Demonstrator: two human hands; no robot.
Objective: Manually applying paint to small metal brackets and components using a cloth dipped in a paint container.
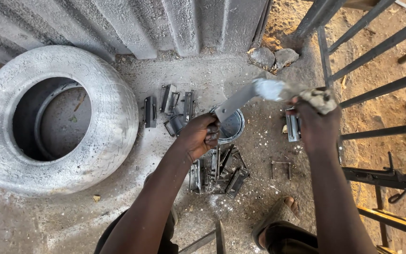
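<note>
A flat metal bar [235, 104] is gripped at its lower end by the left hand [202, 135], its long axis rising rightward to the right hand [316, 128], which is closed on a paint-soaked rag [306, 93] pressed against the bar's upper end. A paint can [231, 127] sits directly beneath. Metal brackets [218, 171] are scattered on the ground; a whitened tyre [55, 120] lies far left.

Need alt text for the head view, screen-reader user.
Left hand holds a flat metal piece while the right hand presses a paint-stained rag on it, above a small paint can. Metal brackets and a dusty tyre lie nearby.
</note>
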